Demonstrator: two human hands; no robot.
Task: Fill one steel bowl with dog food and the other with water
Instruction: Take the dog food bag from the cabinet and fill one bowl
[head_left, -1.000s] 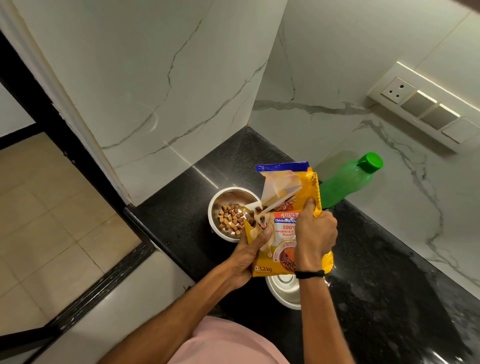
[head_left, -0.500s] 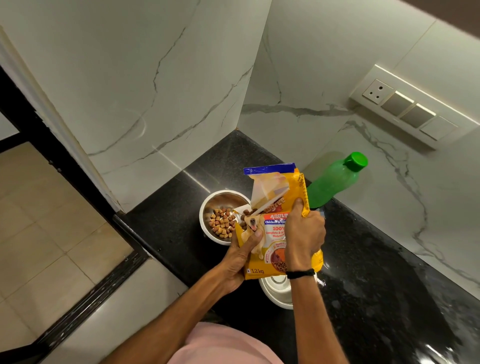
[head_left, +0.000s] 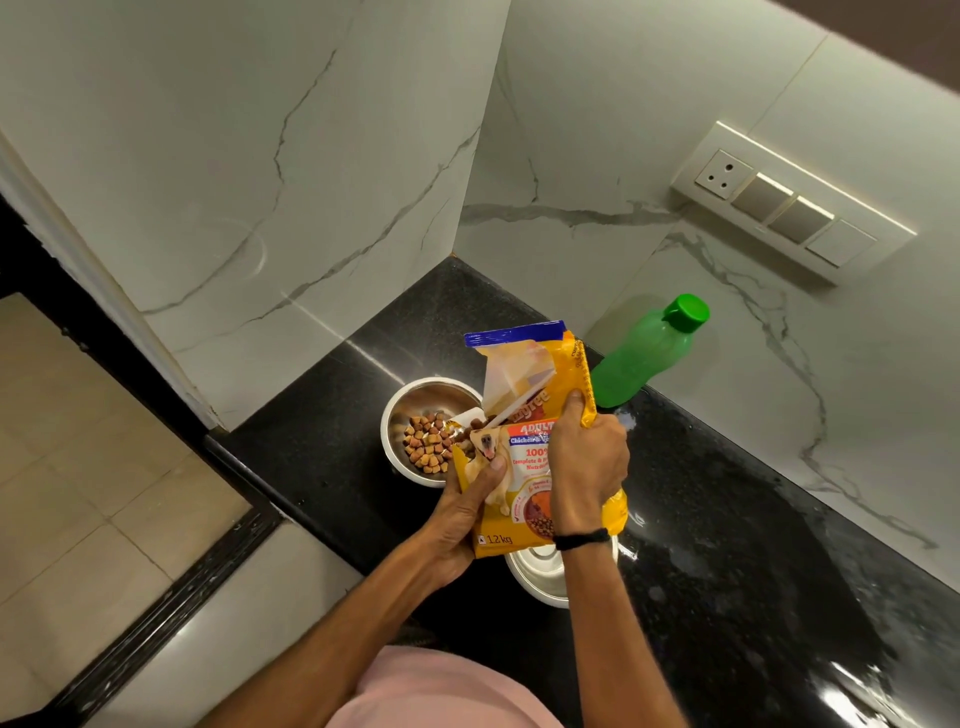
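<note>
Both hands hold a yellow plastic dog-food bag (head_left: 524, 447) above the black stone worktop (head_left: 727, 519). The left hand (head_left: 467, 512) grips the bag's lower left edge, its thumb pressed on the printed front and its fingers curled behind. The right hand (head_left: 587, 467), a black band (head_left: 582, 539) at its wrist, has its fingers wrapped round the bag's right side, thumb pointing up. The bag's torn mouth leans over the rim of a round steel bowl (head_left: 410, 395) near the wall corner. A layer of brown kibble (head_left: 426, 447) lies in that bowl, with a few pieces at the mouth. A second steel bowl (head_left: 540, 577) sits nearer the person, half hidden beneath the bag. A green plastic bottle with a green cap (head_left: 639, 364) stands behind the bag by the marble wall.
</note>
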